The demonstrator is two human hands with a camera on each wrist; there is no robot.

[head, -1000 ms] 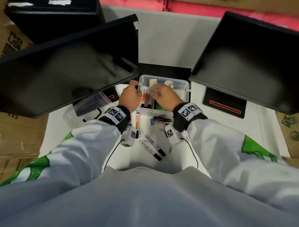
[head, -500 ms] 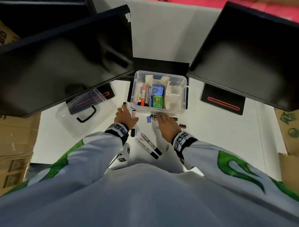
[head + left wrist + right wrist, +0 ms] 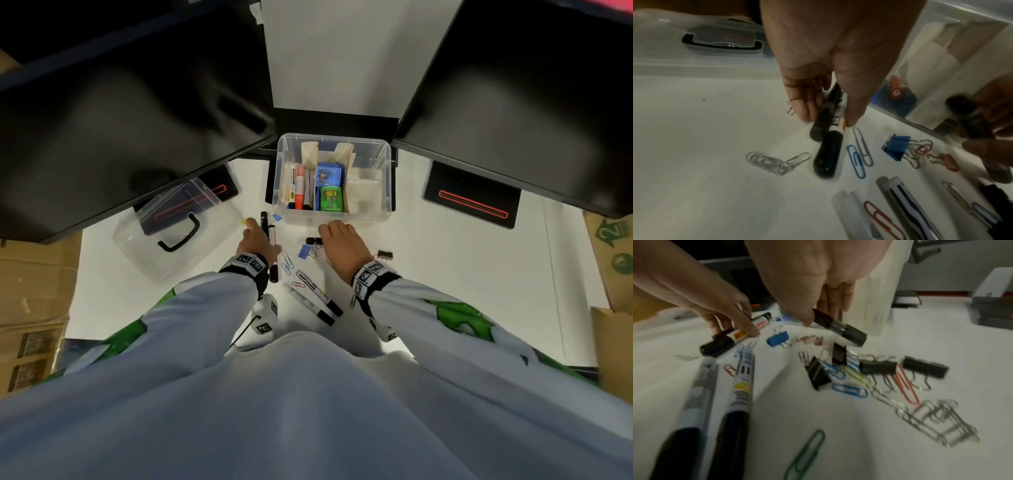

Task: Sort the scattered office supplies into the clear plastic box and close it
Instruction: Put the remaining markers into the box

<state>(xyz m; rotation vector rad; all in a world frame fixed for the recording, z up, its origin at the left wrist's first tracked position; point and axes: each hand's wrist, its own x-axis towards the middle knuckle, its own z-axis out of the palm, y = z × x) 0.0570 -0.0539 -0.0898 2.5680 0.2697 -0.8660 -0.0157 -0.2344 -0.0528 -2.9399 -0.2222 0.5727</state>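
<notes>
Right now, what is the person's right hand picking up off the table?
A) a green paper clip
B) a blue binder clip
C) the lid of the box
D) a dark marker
D: in the right wrist view the right hand pinches a dark marker between thumb and fingers, lifted at a slant above the binder clips lying on the table.

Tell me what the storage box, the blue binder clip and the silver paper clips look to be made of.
Storage box: clear, glossy plastic; the contents show through its walls.
Blue binder clip: likely painted sheet metal, folded body, with bare wire handles.
Silver paper clips: bent wire, probably steel, with a grey metallic sheen; blur hides finer detail.
</notes>
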